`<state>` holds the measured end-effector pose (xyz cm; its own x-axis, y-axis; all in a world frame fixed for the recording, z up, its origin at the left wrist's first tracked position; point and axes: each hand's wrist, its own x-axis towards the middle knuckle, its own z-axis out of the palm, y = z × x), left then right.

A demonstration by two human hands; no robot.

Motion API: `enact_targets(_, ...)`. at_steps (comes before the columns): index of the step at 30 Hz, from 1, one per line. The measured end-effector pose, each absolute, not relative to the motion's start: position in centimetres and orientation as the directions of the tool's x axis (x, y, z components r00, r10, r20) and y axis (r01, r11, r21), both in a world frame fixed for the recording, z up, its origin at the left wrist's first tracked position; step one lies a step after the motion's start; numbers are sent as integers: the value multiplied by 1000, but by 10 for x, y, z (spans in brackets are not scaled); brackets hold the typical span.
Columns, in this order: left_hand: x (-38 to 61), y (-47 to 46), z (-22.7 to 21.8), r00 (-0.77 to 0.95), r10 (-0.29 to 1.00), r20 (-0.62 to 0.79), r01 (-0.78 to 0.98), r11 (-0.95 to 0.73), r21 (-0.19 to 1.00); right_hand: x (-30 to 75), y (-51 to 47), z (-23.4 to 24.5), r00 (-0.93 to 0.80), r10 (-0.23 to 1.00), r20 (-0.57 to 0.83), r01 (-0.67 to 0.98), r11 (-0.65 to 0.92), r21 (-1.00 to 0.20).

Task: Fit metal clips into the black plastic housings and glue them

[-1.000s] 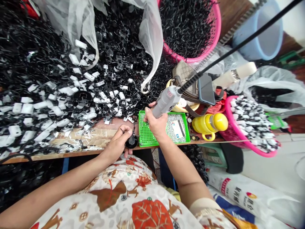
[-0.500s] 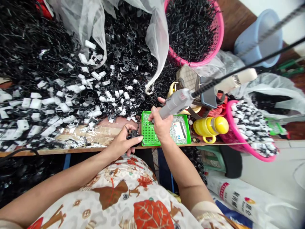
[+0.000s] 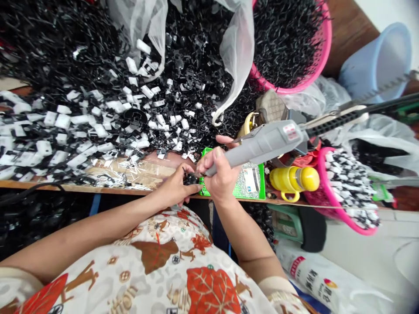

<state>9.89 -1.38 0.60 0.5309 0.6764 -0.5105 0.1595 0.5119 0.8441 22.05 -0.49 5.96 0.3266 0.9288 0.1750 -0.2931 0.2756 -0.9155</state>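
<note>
Left hand (image 3: 181,185) at the near table edge, fingers curled round a small black part (image 3: 190,179); I see it only partly between them. Right hand (image 3: 221,174) clenched round a grey power screwdriver (image 3: 262,146), its body slanting far and right, its narrow end pointing left at the part. I cannot tell whether the tip touches it; fingers hide it. Green tray (image 3: 262,185) beneath the right hand, small silvery bits and a card (image 3: 250,180) inside. Right of it, a yellow bottle (image 3: 291,179). Far left, I note heaped black-and-white pieces (image 3: 68,122).
</note>
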Motion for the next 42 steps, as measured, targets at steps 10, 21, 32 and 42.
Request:
enact_targets(10,97,-15,5,526,724,-446,185,415,891,213,-11,47,275,954,121,-275,198,-941)
enact_targets(21,95,-14,8,566,718,-406,133,406,904,216,-12,63,337,931,140,-232,226,-946)
enact_targets(32,96,-16,7,577,726,-375,143,362,921,217,-17,64,349,930,116,-237,208,-949)
enact_targets(42,91,-22,-4,596,792,-129,92,92,992,220,-14,75,269,963,11,-326,102,-940)
